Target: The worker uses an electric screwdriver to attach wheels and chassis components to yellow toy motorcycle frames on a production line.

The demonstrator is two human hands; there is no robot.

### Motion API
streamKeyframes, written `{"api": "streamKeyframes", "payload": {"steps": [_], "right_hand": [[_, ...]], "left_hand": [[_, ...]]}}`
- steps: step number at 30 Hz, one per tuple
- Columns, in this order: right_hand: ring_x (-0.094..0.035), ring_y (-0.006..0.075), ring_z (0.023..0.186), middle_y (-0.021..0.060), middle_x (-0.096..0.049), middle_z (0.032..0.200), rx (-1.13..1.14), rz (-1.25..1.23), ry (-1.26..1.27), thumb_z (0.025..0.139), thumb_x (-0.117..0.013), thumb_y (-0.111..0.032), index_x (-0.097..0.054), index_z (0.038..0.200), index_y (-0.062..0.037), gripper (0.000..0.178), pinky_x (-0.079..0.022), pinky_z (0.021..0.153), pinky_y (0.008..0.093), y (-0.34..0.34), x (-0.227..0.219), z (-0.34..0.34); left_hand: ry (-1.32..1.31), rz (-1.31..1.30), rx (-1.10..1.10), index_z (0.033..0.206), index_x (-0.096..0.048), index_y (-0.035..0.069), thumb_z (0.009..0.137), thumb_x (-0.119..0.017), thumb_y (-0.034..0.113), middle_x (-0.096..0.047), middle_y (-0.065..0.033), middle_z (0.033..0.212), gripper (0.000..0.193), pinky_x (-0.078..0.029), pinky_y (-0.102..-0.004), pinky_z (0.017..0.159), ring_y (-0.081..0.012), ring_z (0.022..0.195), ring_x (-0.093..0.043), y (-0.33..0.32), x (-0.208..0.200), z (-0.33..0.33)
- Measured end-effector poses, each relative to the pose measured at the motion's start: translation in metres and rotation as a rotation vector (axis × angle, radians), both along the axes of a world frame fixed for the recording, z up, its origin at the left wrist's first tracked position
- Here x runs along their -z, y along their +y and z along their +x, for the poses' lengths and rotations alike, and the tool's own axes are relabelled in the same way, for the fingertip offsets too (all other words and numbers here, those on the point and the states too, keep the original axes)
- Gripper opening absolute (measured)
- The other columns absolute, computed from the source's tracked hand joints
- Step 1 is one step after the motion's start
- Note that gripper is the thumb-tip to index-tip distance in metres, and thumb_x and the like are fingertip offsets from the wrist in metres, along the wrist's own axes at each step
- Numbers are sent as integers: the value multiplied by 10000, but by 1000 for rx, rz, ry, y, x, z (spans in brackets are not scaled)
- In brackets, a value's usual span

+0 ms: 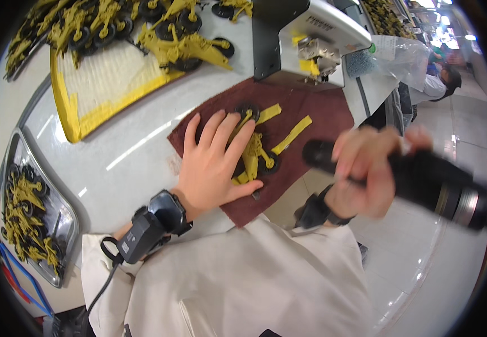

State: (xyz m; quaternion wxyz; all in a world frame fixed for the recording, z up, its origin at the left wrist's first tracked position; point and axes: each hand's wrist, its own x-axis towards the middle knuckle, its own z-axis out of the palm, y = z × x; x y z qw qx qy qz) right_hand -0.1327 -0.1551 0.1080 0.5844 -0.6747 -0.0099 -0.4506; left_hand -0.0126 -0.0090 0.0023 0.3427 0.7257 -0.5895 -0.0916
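Note:
My left hand [216, 151] lies with fingers spread over a yellow toy frame with black wheels [252, 153], which rests on a dark maroon cloth [316, 112]. My palm and fingers cover part of the frame. Two yellow strips [293, 136] stick out from it toward the upper right. My right hand [369, 168] is closed around a black power drill [437, 182], held off to the right of the cloth. The drill has a silver ring near its far end. Motion blurs both the hand and the drill.
More yellow wheeled frames [184, 48] are heaped at the back on a yellow-taped board [94, 115]. A metal tray [66, 208] of small yellow wheeled parts stands at left. A white and black machine [311, 42] borders the cloth's far side. Another person [437, 84] sits far right.

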Motion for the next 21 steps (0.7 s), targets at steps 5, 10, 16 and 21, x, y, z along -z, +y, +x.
{"api": "streamKeyframes", "payload": {"steps": [5,10,16,21], "right_hand": [[-587,267,623,153,-605,825,-279,-92,68,784,-761,-154,-278,1268,-57,691,-501,554,403,33,14,-25],[-593,286,695,189,-604,907,-220,-17,-35,741,-791,-357,-293,1284,-10,814,-496,585,404,48,25,-19],[-589,301,813,211,-601,956,-425,70,92,747,-806,-166,-327,1300,-22,746,-482,730,427,30,35,-9],[-597,285,792,187,-598,890,-318,63,96,706,-793,-16,-372,1235,-28,676,-483,701,440,45,32,-4]], "left_hand": [[29,-3,14,1324,-473,93,583,-758,489,-450,-154,1284,887,-248,-539,1042,-362,1231,-396,2,2,0],[33,23,25,1342,-453,107,540,-762,401,-441,-144,1296,908,-243,-549,1055,-358,1242,-387,2,1,0],[-4,14,-14,1321,-443,63,561,-774,411,-447,-137,1289,899,-244,-550,1055,-343,1232,-388,1,0,1],[1,0,10,1312,-446,13,575,-735,418,-450,-175,1286,889,-240,-555,1044,-362,1222,-396,-1,-1,1]]}}
